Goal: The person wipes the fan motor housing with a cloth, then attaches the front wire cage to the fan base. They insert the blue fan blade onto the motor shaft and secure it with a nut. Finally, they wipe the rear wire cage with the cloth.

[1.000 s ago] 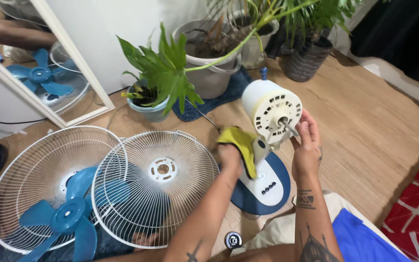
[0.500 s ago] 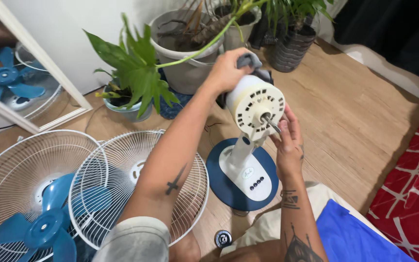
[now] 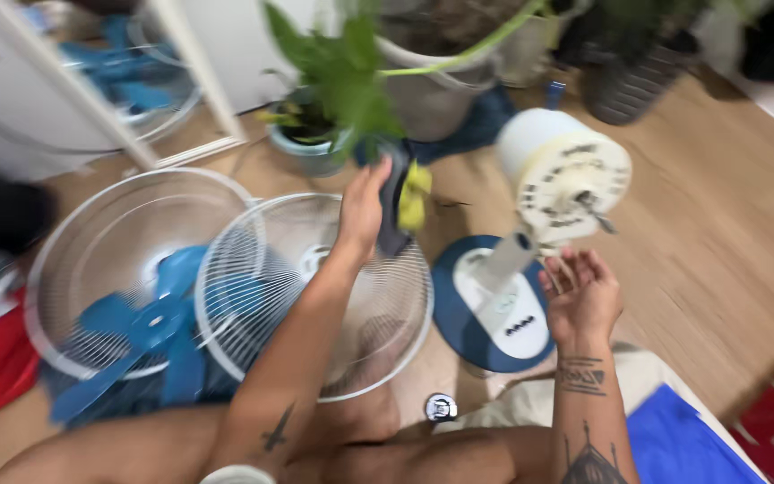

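A: Left hand [image 3: 365,211] closed on a cleaning cloth [image 3: 402,202] — yellow and dark, limp, light — held up above the white fan grille [image 3: 315,296]. Right hand [image 3: 581,291] open, palm up, empty, just below the fan motor housing [image 3: 564,175].

B: Handling?

A: The cloth should bunch anywhere. The housing looks like rigid plastic, top-heavy on its neck; best steadied at the neck or blue base [image 3: 485,309], not the bare shaft. Obstacles — second grille with blue blade [image 3: 150,314], potted plant [image 3: 338,72] close by on the floor.

Left hand [image 3: 362,208] holds cloth [image 3: 405,199] beside fan motor [image 3: 566,175].
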